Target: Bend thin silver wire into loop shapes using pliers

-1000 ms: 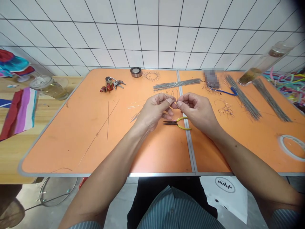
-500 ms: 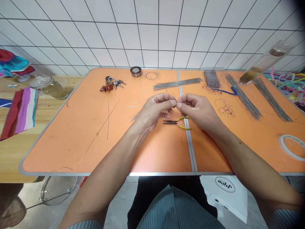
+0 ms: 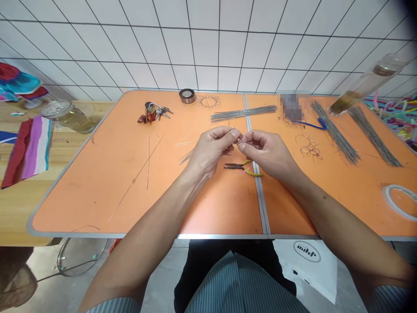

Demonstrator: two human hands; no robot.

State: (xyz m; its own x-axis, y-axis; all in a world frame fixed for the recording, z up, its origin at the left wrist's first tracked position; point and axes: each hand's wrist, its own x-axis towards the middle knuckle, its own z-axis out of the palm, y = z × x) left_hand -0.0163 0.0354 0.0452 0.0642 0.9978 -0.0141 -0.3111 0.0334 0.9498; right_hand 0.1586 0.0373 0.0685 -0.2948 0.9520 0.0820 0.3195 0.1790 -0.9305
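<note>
- Nearest, the person's striped shirt sits just below the front edge of the orange folding desk.
- The left hand and right hand are raised over the desk, curled and close together. Each pinches a fine wire between thumb and forefinger, and the fingertips of the two hands almost meet.
- The wire is held above the desk's centre seam, over a pair of yellow-handled needle-nose pliers lying on the desk with the jaws slightly apart, untouched and just below the right hand.
- Loose straight wires lie just beside the left hand.
- Farther right are small bent wire pieces, a clear tape ring, and two long bundles of wire rods.
- Toward the back are another wire bundle, a wire ring, a tape roll, a set of keys, and a blue cord.
- A glass bottle lies tilted at the back right corner, with colourful ribbons beyond it.
- White tiled wall fills the far view.
</note>
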